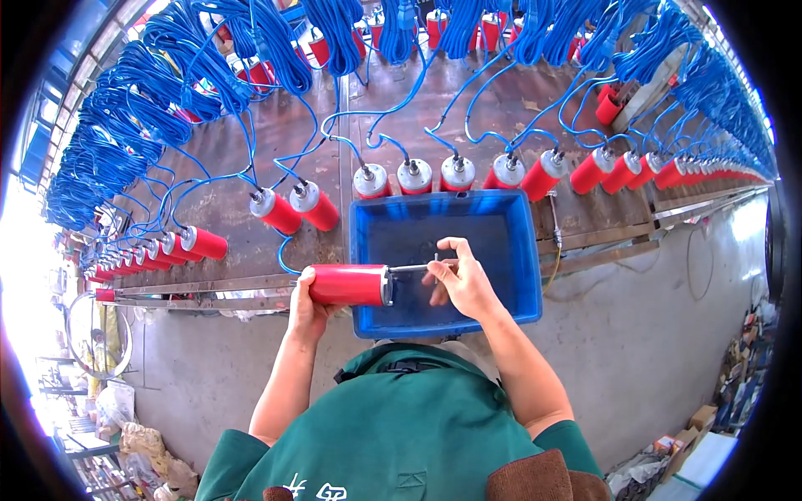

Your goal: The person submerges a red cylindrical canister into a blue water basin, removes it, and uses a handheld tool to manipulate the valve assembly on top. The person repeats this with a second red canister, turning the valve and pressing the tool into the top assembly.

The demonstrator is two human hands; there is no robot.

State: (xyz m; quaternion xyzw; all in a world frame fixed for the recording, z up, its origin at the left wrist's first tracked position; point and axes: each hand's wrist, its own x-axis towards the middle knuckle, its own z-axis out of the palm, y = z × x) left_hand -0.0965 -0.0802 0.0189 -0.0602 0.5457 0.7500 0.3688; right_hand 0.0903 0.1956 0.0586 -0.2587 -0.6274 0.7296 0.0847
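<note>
My left hand (pixel 307 307) is closed around the cable end of a red metal cylinder (pixel 347 285), which lies on its side above the left part of a blue plastic tub (pixel 526 288). A blue cable leaves the cylinder at my left hand. From its silver-rimmed right end a thin metal rod reaches to my right hand (pixel 461 280). That rod looks like a T-handle wrench (pixel 411 268), with a short crosspiece at my fingertips. My right thumb and forefinger close on the crosspiece, while the other fingers are slightly blurred below it.
A brown workbench (pixel 251 150) curves ahead, lined with several red cylinders (pixel 543 174) with silver caps and blue cables. Coiled blue cables (pixel 334 33) crowd its far side. Boxes and clutter (pixel 677 442) lie at the lower right; bags (pixel 146 451) stand at the lower left.
</note>
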